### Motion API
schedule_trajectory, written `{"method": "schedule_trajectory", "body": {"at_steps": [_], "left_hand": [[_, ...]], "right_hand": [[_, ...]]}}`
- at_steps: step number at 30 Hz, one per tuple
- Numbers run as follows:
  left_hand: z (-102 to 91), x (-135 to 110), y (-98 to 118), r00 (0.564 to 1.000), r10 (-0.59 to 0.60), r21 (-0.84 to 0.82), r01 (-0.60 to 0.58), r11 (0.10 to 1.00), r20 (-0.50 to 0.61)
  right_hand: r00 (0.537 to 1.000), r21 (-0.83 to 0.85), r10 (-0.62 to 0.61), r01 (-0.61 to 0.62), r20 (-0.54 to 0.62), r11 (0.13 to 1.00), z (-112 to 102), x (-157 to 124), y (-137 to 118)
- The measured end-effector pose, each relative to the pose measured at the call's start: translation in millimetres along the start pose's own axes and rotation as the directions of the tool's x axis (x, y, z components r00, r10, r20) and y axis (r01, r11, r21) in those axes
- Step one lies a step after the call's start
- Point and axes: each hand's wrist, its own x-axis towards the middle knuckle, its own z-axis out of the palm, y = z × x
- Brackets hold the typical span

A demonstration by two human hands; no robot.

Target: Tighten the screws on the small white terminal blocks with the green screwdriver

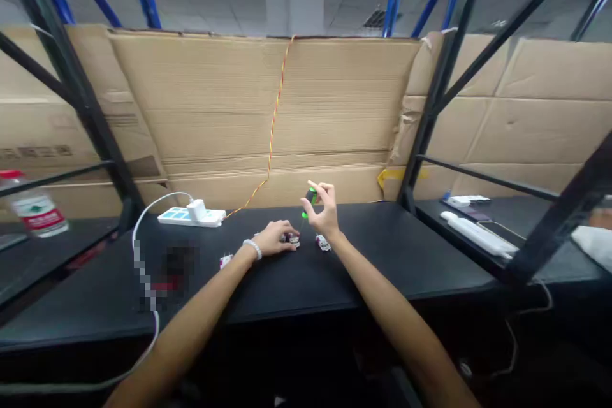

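Note:
My right hand [326, 210] grips a screwdriver [311, 195] with a black and green handle, fingers curled around its upper part. The thin shaft points down toward a small white and purple part [293, 240]; whether the tip touches it I cannot tell. That part is held down on the black tabletop by my left hand [274, 238], which wears a pale beaded bracelet [253, 248]. A similar small part [323, 242] lies just right of it, below my right hand. Another one [225, 261] lies left of my left wrist.
At the back left a white power strip [191, 217] holds a plugged-in charger [196, 209], whose white cable [134, 236] runs down the left side. A twisted red-yellow wire [273, 121] climbs the cardboard wall [335, 102]. Black metal posts [433, 95] flank the table.

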Motion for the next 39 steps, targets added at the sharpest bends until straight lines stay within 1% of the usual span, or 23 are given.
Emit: {"method": "schedule_trajectory", "body": {"at_steps": [5, 10, 19, 25, 29, 33, 39], "left_hand": [[-0.9, 0, 0, 1.000, 0.014, -0.015, -0.014, 1.000, 0.002], [-1.1, 0, -1, 1.000, -0.003, -0.022, 0.003, 1.000, -0.003], [-0.5, 0, -5, 1.000, -0.001, -0.027, 0.001, 1.000, -0.004], [0.7, 0, -7, 1.000, 0.004, -0.031, -0.004, 1.000, -0.008], [0.5, 0, -6, 1.000, 0.004, -0.031, -0.004, 1.000, -0.004], [-0.3, 0, -4, 1.000, 0.018, -0.030, -0.018, 0.999, 0.003], [-0.1, 1, -2, 1.000, 0.006, -0.025, -0.007, 1.000, -0.014]], "right_hand": [[0.998, -0.030, -0.057, 0.057, 0.008, 0.998, 3, -1, -1], [0.997, -0.053, -0.077, 0.078, 0.016, 0.996, 8, -2, -4], [0.997, -0.069, -0.073, 0.074, 0.017, 0.995, 12, -2, -6], [0.999, -0.072, -0.039, 0.041, 0.023, 0.997, 12, 0, -7], [0.999, -0.067, -0.025, 0.027, 0.020, 0.997, 11, 1, -7], [0.999, -0.050, -0.037, 0.039, 0.039, 0.998, 9, 2, -8], [0.999, -0.043, -0.021, 0.022, 0.033, 0.999, 7, 3, -8]]}}
